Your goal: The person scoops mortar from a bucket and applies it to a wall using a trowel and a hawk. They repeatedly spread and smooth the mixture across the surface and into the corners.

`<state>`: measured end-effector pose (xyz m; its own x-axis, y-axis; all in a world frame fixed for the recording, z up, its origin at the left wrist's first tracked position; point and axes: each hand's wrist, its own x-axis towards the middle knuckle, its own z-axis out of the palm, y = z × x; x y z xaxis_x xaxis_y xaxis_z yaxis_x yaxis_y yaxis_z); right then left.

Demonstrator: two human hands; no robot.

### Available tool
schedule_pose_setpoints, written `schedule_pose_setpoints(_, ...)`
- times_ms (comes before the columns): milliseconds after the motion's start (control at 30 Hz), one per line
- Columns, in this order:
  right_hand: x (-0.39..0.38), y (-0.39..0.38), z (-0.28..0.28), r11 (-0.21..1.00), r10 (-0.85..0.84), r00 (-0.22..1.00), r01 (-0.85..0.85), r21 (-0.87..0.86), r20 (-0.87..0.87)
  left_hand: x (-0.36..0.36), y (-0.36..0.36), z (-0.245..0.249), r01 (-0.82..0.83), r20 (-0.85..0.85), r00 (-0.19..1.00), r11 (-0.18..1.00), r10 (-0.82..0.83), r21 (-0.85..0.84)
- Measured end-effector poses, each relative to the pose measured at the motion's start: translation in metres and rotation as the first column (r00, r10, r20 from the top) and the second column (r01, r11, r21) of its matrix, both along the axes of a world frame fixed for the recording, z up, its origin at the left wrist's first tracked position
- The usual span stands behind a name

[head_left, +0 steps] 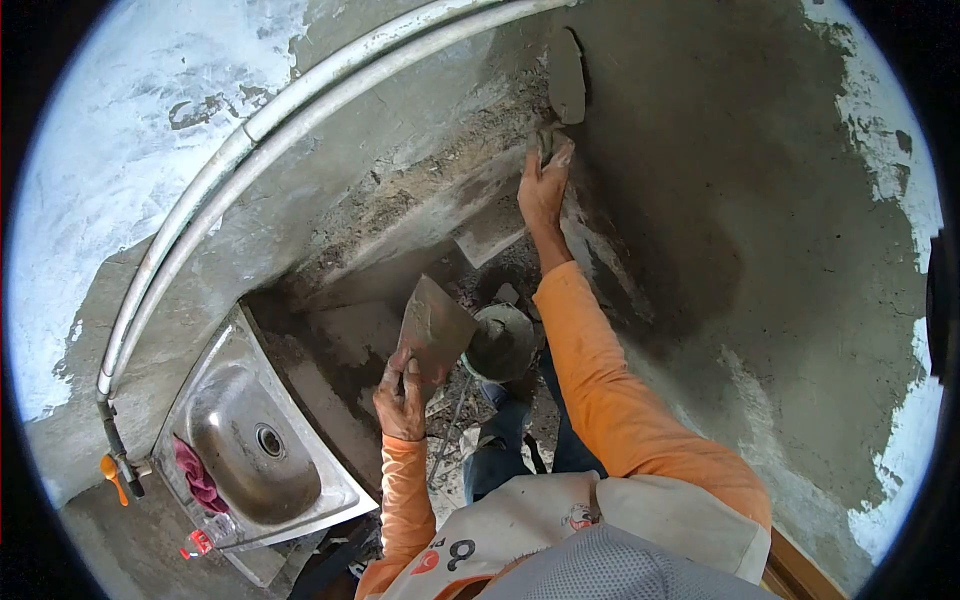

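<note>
My right hand [546, 185] is raised with its fingers wrapped round the handle of a trowel [567, 80]. The trowel's long grey blade lies up against the wall, right by the corner. Lower and to the left, my left hand [402, 398] grips a flat, mortar-smeared hawk board [436, 330] by its near edge, thumb on top. Damp grey plaster [700, 130] coats the wall to the right of the trowel. Below and between my arms stands a bucket [500, 345], partly overlapped by the board in this view.
Two white pipes [235, 150] curve along the left wall down to a tap [115, 475] with an orange handle. A steel sink [255, 430] sits at the lower left, with a dark pink cloth [198, 478] and a plastic bottle [205, 540]. Rough broken masonry [390, 200] runs below the pipes.
</note>
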<state>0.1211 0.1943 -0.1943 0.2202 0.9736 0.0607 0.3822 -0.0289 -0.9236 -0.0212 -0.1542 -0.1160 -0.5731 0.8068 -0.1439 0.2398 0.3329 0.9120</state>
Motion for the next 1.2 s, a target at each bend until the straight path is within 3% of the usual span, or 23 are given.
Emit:
schedule_pose_setpoints(67,0.001,0.006,0.007,0.998,-0.026,0.997,0.022,0.059,0.066,0.001,-0.007,-0.008,0.027,-0.027,0.999,1.0,-0.027,-0.004)
schedule_pose_setpoints(167,0.024,-0.004,0.032,0.997,0.08,0.987,-0.08,-0.004,0.141,0.006,-0.005,0.001,0.029,0.014,0.999,1.0,-0.029,-0.004)
schedule_pose_setpoints(267,0.064,-0.036,0.065,0.976,0.2,0.972,-0.208,0.06,0.126,0.003,-0.01,-0.009,0.015,0.023,1.0,0.999,-0.014,-0.04)
schedule_pose_setpoints(333,0.091,-0.057,0.087,0.965,0.247,0.878,-0.259,-0.026,0.411,0.003,-0.002,0.0,0.007,0.016,1.0,1.0,-0.007,0.014)
schedule_pose_setpoints(367,0.1,-0.063,0.116,0.961,0.261,0.856,-0.272,-0.039,0.446,0.002,-0.004,0.001,0.009,0.003,1.0,1.0,-0.009,0.003)
schedule_pose_setpoints(433,0.11,-0.072,0.18,0.846,0.53,0.595,-0.326,-0.422,0.604,0.0,-0.008,-0.004,0.025,-0.025,0.999,0.999,-0.024,0.031)
schedule_pose_setpoints(500,0.122,-0.067,0.2,0.896,0.32,0.121,-0.361,-0.259,0.94,0.001,-0.014,-0.01,-0.003,0.033,0.999,0.997,0.0,0.078)
schedule_pose_setpoints(533,0.118,-0.066,0.218,0.89,0.32,0.061,-0.361,-0.278,0.945,0.003,-0.021,-0.014,-0.015,0.043,0.999,0.996,0.011,0.084)
schedule_pose_setpoints(600,0.092,-0.053,0.266,0.811,0.006,-0.431,-0.525,-0.256,0.902,0.007,-0.035,-0.03,-0.028,0.089,0.996,0.992,0.017,0.12)
schedule_pose_setpoints(667,0.069,-0.037,0.291,0.784,-0.047,-0.522,-0.548,-0.293,0.851,0.015,-0.048,-0.034,-0.093,0.185,0.98,0.985,0.065,0.146)
schedule_pose_setpoints(733,0.048,-0.015,0.307,0.756,-0.079,-0.598,-0.557,-0.343,0.798,0.02,-0.066,-0.042,-0.101,0.175,0.981,0.987,0.079,0.122)
schedule_pose_setpoints(800,0.027,0.017,0.322,0.609,-0.223,-0.661,-0.668,-0.427,0.717,0.025,-0.08,-0.048,-0.143,0.288,0.952,0.984,0.108,0.103)
schedule_pose_setpoints(900,-0.007,0.044,0.333,0.67,-0.157,-0.791,-0.525,-0.525,0.591,0.033,-0.099,-0.057,-0.183,0.292,0.946,0.976,0.143,0.115)
schedule_pose_setpoints(1033,-0.01,0.076,0.327,0.542,-0.373,-0.774,-0.63,-0.557,0.512,0.037,-0.115,-0.059,-0.205,0.284,0.943,0.975,0.173,0.086)
schedule_pose_setpoints(1100,-0.013,0.083,0.325,0.647,-0.268,-0.821,-0.54,-0.537,0.503,0.038,-0.121,-0.062,-0.182,0.284,0.948,0.978,0.146,0.106)
schedule_pose_setpoints(1200,-0.011,0.084,0.324,0.661,-0.269,-0.82,-0.539,-0.522,0.506,0.037,-0.123,-0.059,-0.177,0.257,0.956,0.975,0.139,0.132)
